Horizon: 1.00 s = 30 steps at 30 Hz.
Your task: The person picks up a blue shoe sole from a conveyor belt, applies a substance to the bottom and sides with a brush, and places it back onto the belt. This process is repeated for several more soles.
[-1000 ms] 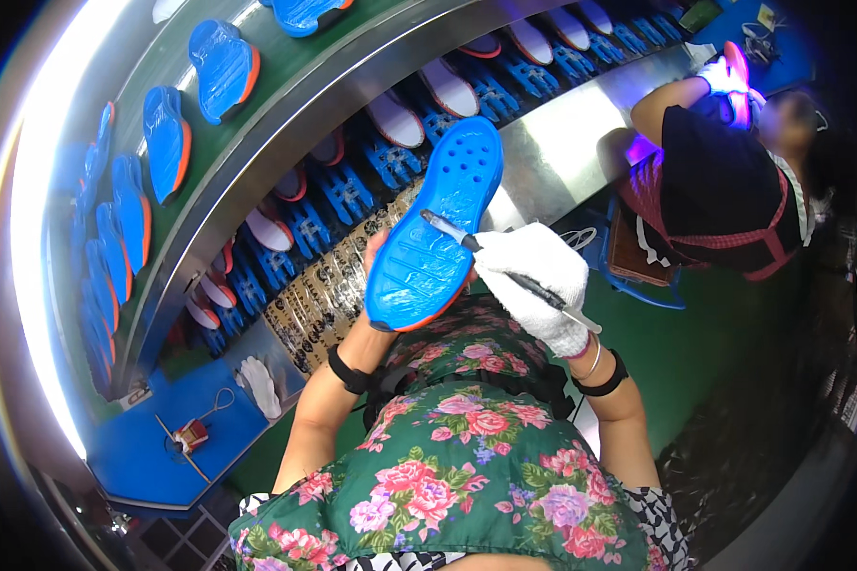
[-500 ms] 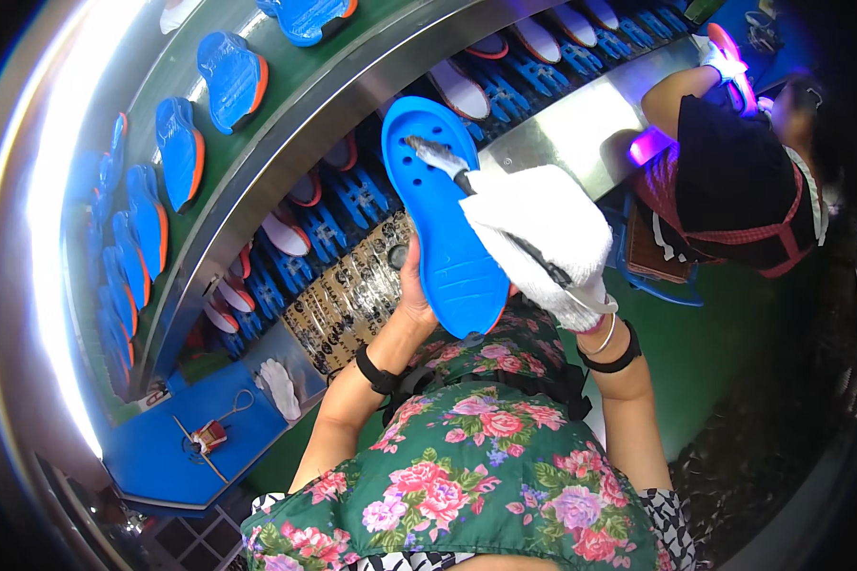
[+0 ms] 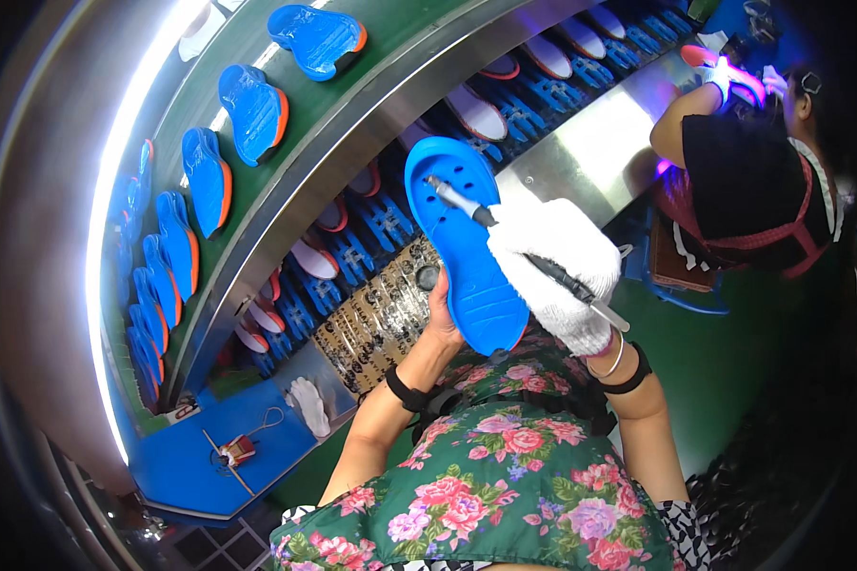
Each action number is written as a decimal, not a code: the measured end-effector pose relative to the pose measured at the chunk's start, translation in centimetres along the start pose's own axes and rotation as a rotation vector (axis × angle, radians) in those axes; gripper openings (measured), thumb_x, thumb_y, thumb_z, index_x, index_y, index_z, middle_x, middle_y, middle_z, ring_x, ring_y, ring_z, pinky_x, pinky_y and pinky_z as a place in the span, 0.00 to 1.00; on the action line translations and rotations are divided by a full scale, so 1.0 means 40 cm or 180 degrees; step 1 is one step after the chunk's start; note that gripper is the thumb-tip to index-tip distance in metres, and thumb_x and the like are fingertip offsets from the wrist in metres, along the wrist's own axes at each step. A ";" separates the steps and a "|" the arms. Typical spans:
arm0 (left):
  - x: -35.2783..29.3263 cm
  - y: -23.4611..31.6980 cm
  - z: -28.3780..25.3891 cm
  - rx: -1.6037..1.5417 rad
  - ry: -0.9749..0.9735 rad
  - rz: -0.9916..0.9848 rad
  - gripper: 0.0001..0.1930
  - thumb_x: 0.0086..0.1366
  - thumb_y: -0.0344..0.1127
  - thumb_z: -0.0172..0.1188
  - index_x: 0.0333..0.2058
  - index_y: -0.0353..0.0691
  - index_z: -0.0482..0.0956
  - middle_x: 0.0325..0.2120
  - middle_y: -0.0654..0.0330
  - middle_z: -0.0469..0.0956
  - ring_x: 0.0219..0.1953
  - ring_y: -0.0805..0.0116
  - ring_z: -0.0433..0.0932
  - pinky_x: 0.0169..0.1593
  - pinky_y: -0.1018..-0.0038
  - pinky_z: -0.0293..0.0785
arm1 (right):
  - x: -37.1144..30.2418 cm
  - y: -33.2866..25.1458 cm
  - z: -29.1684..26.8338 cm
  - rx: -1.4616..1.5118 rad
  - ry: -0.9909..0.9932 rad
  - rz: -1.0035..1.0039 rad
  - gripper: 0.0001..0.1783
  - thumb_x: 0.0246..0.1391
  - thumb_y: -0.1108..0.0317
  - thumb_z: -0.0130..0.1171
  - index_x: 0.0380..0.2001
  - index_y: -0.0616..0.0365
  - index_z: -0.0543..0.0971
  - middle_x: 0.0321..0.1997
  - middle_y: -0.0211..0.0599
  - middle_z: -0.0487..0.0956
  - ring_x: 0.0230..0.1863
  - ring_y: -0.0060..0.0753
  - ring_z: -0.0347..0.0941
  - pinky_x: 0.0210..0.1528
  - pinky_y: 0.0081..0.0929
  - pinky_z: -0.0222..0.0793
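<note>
A blue shoe sole (image 3: 481,281) with several small dark holes near its far end is held upright in front of me. My bare left hand (image 3: 441,316) grips its left edge and underside; most of those fingers are hidden behind it. In a white knitted glove, my right hand (image 3: 571,262) closes around a slim brush (image 3: 459,199) with a dark, pen-like handle. The brush tip is at the holes in the upper part of the sole; whether it touches I cannot tell. Behind the left hand lies a brown, printed, film-wrapped surface (image 3: 381,324).
Blue-and-orange soles (image 3: 254,114) stand in a row on a green belt (image 3: 352,86) at the upper left. Below it, white uppers and blue racks (image 3: 390,221) fill a lower line. A blue side table (image 3: 190,476) is at left. A co-worker (image 3: 743,181) sits at right.
The whole view has shifted, so the scene sits lower and further right. The brush tip stays around the holes, with the gloved hand turned slightly. The co-worker's hands have moved on their piece.
</note>
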State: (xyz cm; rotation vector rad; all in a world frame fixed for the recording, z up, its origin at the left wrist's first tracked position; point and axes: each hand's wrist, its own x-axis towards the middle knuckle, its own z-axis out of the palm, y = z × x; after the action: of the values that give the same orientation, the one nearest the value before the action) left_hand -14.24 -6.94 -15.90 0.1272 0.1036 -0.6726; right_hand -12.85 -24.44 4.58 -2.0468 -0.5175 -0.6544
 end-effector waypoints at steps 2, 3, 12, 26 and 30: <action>0.013 0.005 0.025 0.0035 -0.0033 -0.0076 0.46 0.64 0.67 0.61 0.71 0.44 0.60 0.67 0.50 0.68 0.67 0.47 0.69 0.70 0.45 0.64 | -0.014 0.005 -0.001 -0.0003 -0.0128 -0.0207 0.16 0.46 0.78 0.69 0.42 0.61 0.86 0.46 0.44 0.86 0.44 0.43 0.84 0.47 0.36 0.79; 0.014 0.003 0.037 0.0045 -0.0078 -0.0137 0.46 0.64 0.67 0.61 0.71 0.44 0.60 0.66 0.50 0.69 0.66 0.47 0.70 0.70 0.45 0.64 | -0.024 0.003 0.007 0.0022 -0.0243 -0.0322 0.20 0.46 0.77 0.68 0.47 0.60 0.86 0.47 0.42 0.86 0.47 0.45 0.83 0.49 0.38 0.79; 0.079 0.038 0.136 -0.0224 -0.0203 0.0124 0.52 0.62 0.78 0.50 0.71 0.41 0.59 0.66 0.44 0.68 0.65 0.45 0.71 0.68 0.46 0.67 | -0.051 0.043 0.019 0.0361 -0.0083 0.0021 0.17 0.49 0.75 0.69 0.45 0.59 0.86 0.48 0.43 0.86 0.48 0.44 0.82 0.53 0.38 0.77; 0.158 0.060 0.196 -0.0008 -0.0998 0.0190 0.58 0.56 0.81 0.56 0.69 0.35 0.60 0.59 0.41 0.73 0.57 0.36 0.76 0.60 0.40 0.73 | -0.083 0.029 0.052 0.0395 -0.0244 -0.0297 0.14 0.49 0.73 0.71 0.41 0.55 0.88 0.44 0.39 0.87 0.43 0.43 0.84 0.48 0.37 0.79; 0.161 0.081 0.212 -0.0223 -0.0742 0.0140 0.60 0.53 0.81 0.59 0.68 0.35 0.61 0.56 0.38 0.75 0.56 0.35 0.76 0.57 0.42 0.77 | -0.081 0.065 0.020 0.0553 -0.0140 -0.0154 0.12 0.47 0.74 0.72 0.38 0.59 0.88 0.43 0.40 0.87 0.41 0.44 0.84 0.47 0.36 0.79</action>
State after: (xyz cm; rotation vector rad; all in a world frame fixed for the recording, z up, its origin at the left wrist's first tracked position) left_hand -6.76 -9.66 -8.14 -0.0167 -0.0992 -0.6348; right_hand -13.62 -25.43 0.55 -1.8935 -0.6295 -0.5736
